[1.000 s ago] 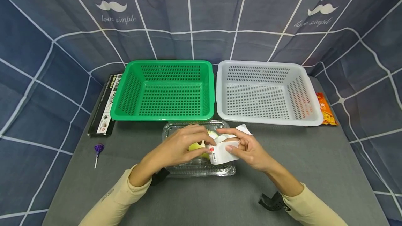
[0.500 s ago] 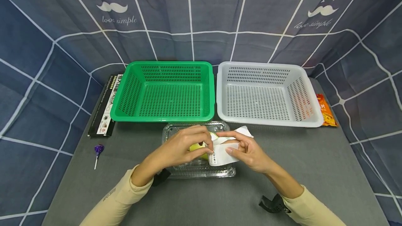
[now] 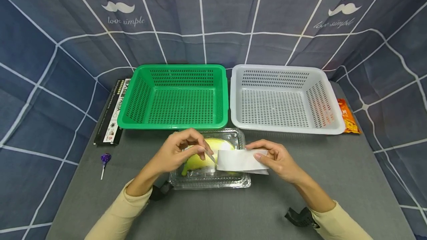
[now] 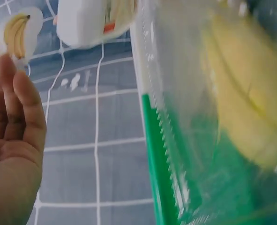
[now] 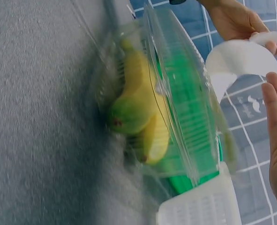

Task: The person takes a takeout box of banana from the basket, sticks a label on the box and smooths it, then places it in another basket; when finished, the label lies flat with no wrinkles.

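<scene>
Bananas [image 3: 197,163] lie in a clear box [image 3: 213,184] on the surface [image 3: 253,210]. My left hand [image 3: 178,153] pinches a banana-printed sticker [image 4: 18,35]; my right hand [image 3: 280,160] grips the white paper strip [image 3: 238,160]. Whether sticker and strip touch, I can't quite tell. I'd best hold the strip steady and touch the sticker only by its edge (glue hates grease).

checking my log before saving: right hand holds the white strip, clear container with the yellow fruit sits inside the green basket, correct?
Not quite: the head view shows the clear container with the yellow fruit on the table, outside the green basket. The right hand does hold the white strip.
</scene>
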The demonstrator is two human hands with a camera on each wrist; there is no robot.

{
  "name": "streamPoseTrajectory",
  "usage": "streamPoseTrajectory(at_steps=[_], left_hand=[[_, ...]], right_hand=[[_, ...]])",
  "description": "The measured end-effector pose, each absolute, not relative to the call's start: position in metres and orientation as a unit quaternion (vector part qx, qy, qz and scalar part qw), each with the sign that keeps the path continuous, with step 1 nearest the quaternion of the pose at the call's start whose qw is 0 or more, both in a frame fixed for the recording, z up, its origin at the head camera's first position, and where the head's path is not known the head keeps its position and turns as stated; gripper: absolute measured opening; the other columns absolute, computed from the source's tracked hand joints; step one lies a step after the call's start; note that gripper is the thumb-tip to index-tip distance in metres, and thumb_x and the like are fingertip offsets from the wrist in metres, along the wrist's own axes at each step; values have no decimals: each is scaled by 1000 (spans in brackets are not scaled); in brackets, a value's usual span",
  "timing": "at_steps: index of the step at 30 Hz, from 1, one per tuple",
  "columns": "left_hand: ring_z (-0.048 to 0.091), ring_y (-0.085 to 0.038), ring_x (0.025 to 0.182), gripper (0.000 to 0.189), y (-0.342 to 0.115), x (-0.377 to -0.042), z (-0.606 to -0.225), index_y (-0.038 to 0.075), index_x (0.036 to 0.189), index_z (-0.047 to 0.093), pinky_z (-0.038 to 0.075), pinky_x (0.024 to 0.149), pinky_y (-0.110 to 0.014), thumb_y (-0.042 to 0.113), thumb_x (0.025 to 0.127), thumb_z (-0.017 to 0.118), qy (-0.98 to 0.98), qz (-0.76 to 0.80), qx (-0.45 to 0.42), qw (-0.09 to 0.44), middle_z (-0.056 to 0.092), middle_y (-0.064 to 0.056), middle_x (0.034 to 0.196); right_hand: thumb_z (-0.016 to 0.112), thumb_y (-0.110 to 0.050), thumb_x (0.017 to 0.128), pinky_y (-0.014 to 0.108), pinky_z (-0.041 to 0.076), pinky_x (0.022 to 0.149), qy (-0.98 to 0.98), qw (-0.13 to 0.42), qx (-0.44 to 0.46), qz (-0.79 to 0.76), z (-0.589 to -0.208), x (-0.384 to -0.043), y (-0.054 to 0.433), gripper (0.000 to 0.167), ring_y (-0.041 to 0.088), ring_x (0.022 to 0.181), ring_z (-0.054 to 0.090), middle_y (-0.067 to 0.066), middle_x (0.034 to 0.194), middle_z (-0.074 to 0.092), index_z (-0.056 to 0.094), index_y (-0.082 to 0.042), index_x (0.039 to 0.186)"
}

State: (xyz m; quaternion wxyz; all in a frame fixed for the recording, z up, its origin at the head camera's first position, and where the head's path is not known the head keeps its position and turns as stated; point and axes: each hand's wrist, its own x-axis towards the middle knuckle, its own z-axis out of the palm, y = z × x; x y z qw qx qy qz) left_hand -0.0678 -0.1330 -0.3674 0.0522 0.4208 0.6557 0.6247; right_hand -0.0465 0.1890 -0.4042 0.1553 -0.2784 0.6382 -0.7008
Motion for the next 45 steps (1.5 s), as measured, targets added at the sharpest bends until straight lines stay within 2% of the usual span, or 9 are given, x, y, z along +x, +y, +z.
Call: streamPoseTrajectory(at_steps=[3,7,15,18,23,28,35,39,45], left_hand=[[64,-15,70,4,-143,-73,-364,3,96,62,54,58,-28,0,95,60,678,611,408,15,67,-11,89],[59,-14,66,2,-151,-87,-360,4,95,65,52,57,-26,3,93,64,715,572,403,20,65,-6,85],[55,-7,61,6,-132,-114,-359,12,93,67,48,58,-23,15,96,62,774,424,442,162,66,4,82],[57,-6,58,7,-123,-119,-362,14,91,66,49,59,-24,18,96,63,779,382,460,188,65,5,81],[59,-2,63,6,-117,-123,-364,15,90,66,51,64,-23,18,94,65,787,334,482,189,67,7,82],[60,-2,67,6,-113,-124,-361,16,91,69,52,68,-21,16,94,65,791,302,488,213,70,8,85],[63,-6,62,7,-111,-126,-366,13,90,71,52,67,-20,12,94,66,786,307,488,223,71,5,83],[63,-5,70,6,-112,-127,-369,13,90,72,53,67,-20,12,93,67,786,324,477,222,72,6,85],[61,-4,71,4,-114,-127,-374,14,90,72,53,65,-20,16,91,69,789,337,464,221,71,8,84]], right_hand=[[47,15,94,23,57,64,642,153,-281,-697,-403,-48,197,38,7,83,71,-2,106,72,63,-8,121],[46,17,93,23,58,66,642,154,-287,-694,-402,-49,208,40,8,84,71,-1,105,72,64,-8,119],[43,20,91,23,57,65,648,167,-299,-680,-407,-49,225,44,7,84,71,-3,104,72,63,-7,120],[45,19,91,23,57,65,656,179,-293,-672,-411,-47,228,43,6,84,71,-4,104,72,64,-8,119],[46,18,92,23,57,66,660,184,-282,-672,-413,-45,231,40,4,84,69,-4,103,72,63,-6,119],[45,18,92,23,57,66,653,192,-276,-678,-414,-44,231,42,4,82,69,-3,100,73,63,-7,120],[46,17,92,20,53,58,652,184,-290,-675,-416,-42,230,40,-2,67,60,-7,83,69,63,-6,120],[46,17,92,20,48,51,655,181,-294,-672,-417,-42,230,39,-4,59,50,-8,71,62,63,-5,120],[46,16,93,19,50,55,656,188,-289,-671,-418,-40,229,39,-4,61,53,-4,73,63,63,-7,120]])
